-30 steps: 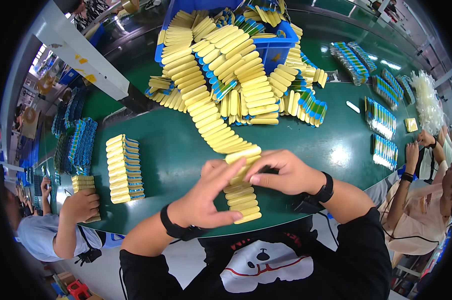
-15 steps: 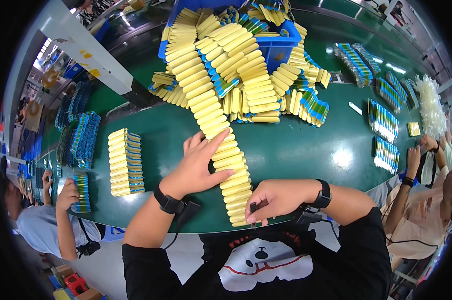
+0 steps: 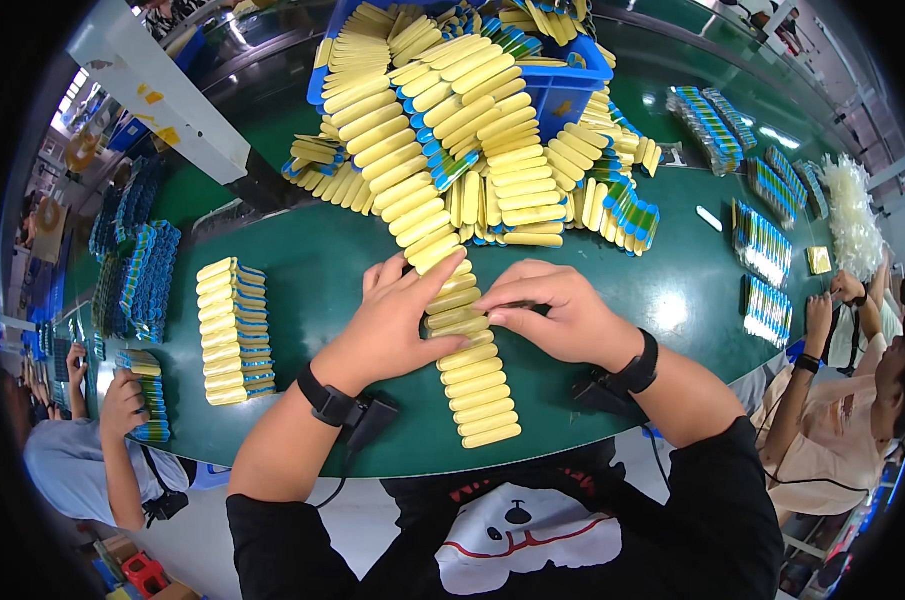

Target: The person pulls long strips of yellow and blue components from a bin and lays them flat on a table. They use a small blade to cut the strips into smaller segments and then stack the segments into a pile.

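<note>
A long strip of joined yellow oval-ended packets (image 3: 477, 395) runs from a heap toward me across the green table. My left hand (image 3: 397, 310) lies on the strip's left side, its fingers spread and its thumb and forefinger resting on the packets. On the opposite side, my right hand (image 3: 552, 308) is closed in a pinch around a small thin dark tool (image 3: 515, 305). The tool's tip meets the strip between my two hands; its exact kind is not clear. Below them the strip's near end lies flat, close to the table edge.
A blue crate (image 3: 562, 90) overflows with yellow and blue-green packets. To the left lies a folded stack of packets (image 3: 234, 330); further left, a person's hand (image 3: 124, 402) holds another bundle. Packet bundles (image 3: 767, 308) and a clear plastic pile (image 3: 852, 212) are at the right, near another person.
My right hand has moved up along the strip from its near end to beside my left hand, bringing the dark tool. The left hand stays on the strip.
</note>
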A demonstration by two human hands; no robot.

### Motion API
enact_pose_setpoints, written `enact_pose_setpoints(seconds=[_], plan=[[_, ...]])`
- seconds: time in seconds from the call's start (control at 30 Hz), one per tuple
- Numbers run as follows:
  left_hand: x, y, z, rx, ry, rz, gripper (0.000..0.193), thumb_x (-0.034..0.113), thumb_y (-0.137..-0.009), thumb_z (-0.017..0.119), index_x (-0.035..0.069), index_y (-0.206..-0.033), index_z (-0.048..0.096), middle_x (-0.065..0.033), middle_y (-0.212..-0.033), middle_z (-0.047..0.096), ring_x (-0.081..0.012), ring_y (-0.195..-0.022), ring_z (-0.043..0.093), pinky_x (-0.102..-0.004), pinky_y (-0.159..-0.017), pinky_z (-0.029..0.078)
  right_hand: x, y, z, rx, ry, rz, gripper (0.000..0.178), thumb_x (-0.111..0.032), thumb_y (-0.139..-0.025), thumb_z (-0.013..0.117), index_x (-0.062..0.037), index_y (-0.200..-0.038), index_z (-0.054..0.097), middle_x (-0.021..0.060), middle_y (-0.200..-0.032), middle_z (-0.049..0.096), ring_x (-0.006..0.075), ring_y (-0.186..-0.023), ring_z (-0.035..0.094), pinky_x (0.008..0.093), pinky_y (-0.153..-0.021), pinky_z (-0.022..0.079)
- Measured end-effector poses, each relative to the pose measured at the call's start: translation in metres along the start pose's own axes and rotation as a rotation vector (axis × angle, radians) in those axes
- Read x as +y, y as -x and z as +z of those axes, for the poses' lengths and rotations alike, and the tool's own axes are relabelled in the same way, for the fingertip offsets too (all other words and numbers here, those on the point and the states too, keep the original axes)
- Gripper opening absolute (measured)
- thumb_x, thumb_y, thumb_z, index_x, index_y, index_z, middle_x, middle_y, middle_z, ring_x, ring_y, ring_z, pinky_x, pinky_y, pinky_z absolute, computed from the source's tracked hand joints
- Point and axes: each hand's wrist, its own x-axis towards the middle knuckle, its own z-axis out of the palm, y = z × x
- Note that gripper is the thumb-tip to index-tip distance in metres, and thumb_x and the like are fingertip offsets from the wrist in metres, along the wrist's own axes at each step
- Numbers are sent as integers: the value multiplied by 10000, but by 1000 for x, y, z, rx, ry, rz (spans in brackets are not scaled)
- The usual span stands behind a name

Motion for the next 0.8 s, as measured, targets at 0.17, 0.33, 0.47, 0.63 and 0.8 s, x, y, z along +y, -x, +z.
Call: enact_pose_setpoints(seconds=[0.17, 0.33, 0.47, 0.63, 0.8], plan=[[-5, 1, 6, 103, 3, 90, 928, 380, -764, 835, 143, -1547, 397, -128, -1393, 587, -347, -1333, 421, -471, -1104, 256, 11, -9, 16, 57, 337, -139, 197, -141, -892, 755, -139, -1088, 771, 49, -876, 543, 203, -803, 566, 323, -704, 489], [-5, 1, 6, 95, 4, 65, 931, 389, -768, 834, 145, -1550, 392, -133, -1407, 578, -352, -1346, 413, -475, -1110, 252, 12, -10, 21, 82, 415, -135, 191, -135, -889, 757, -134, -1079, 766, 68, -885, 549, 224, -803, 567, 333, -706, 490], [-7, 3, 5, 106, -3, 79, 951, 408, -769, 836, 145, -1559, 377, -142, -1413, 573, -369, -1355, 401, -478, -1124, 245, 6, -4, 8, 128, 456, -100, 188, -112, -882, 757, -120, -1069, 757, 69, -881, 552, 228, -813, 579, 341, -705, 490], [-4, 6, 2, 147, 118, 50, 954, 302, -762, 840, 124, -1570, 364, -165, -1440, 548, -357, -1340, 413, -451, -1157, 224, 5, 3, -6, 187, 345, -108, 148, -91, -922, 720, -72, -1067, 746, 71, -1009, 583, 197, -910, 610, 324, -790, 515], [14, 23, 2, 135, 220, 310, 945, 386, -791, 800, 61, -1560, 358, -187, -1510, 470, -394, -1333, 408, -459, -1126, 254, 1, 12, -3, 69, -1, -138, 129, -76, -963, 676, -44, -1076, 729, 97, -1170, 621, 181, -1025, 628, 299, -906, 500]])
